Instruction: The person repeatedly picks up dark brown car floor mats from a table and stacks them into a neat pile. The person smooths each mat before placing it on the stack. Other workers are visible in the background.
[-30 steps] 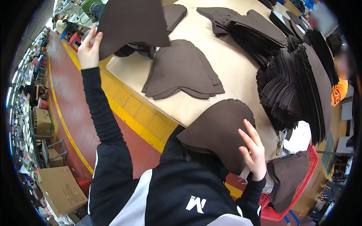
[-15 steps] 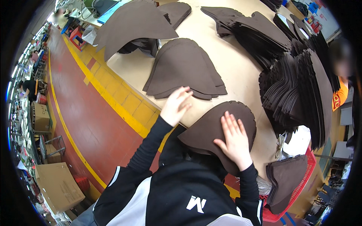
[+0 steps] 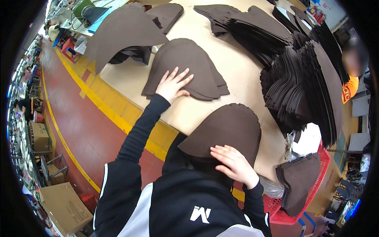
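Note:
Spread fingers of my left hand [image 3: 173,86] lie on the lower part of a small stack of dark brown bell-shaped cut pieces [image 3: 183,57], whose layers fan slightly at the sides. Closer to my body, a dark brown rounded piece [image 3: 229,128] with small notches along its curved edge rests at the table's front edge. Its near side hangs over that edge. My right hand [image 3: 236,165] is at this near side, fingers stretched out flat and thumb apart, gripping nothing. Whether more layers lie under the rounded piece I cannot tell.
Tall stacks of brown pieces [image 3: 304,87] stand on the beige table [image 3: 241,93] to the right, others [image 3: 122,31] at the far left. A red basket [image 3: 321,173] holds more pieces near right. Another person in orange [image 3: 349,89] is beyond. An aisle [image 3: 83,118] runs left.
My left hand has moved up and left onto the bell-shaped stack. My right hand has slid down from the middle of the rounded piece to its near edge. The view has shifted slightly.

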{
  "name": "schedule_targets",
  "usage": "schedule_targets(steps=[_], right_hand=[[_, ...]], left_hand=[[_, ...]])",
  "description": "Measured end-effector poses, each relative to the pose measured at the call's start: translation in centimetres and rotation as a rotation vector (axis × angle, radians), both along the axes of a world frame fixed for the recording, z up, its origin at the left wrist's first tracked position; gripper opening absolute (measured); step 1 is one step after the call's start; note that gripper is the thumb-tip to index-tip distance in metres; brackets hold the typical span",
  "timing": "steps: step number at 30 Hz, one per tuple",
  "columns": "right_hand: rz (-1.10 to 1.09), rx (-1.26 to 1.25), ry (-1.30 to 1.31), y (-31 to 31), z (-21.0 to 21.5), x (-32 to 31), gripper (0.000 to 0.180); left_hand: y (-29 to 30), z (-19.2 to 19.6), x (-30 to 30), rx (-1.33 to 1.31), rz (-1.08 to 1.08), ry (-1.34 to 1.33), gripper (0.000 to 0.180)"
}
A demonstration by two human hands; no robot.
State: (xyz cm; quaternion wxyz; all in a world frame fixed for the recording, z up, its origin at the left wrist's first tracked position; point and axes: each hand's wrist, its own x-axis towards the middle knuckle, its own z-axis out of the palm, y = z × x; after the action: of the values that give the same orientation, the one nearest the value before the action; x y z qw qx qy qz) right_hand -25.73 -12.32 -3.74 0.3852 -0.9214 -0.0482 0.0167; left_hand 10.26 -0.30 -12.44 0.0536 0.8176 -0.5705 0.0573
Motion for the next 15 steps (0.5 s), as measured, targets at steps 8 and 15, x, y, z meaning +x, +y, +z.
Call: schedule_targets(steps=[8,15], right_hand=[[-0.136,-0.288,-0.117,-3.1,1.2,1.8,0.071],[-0.412,-0.542,-0.026,-3.3,-1.7,3.4,0.087]], left_hand=[[-6.3,-0.5,1.9,-0.025,-0.151,-0.005,0.075],[-1.5,4.1,-7.9,-0.325,-0.228,0.805,0.044]])
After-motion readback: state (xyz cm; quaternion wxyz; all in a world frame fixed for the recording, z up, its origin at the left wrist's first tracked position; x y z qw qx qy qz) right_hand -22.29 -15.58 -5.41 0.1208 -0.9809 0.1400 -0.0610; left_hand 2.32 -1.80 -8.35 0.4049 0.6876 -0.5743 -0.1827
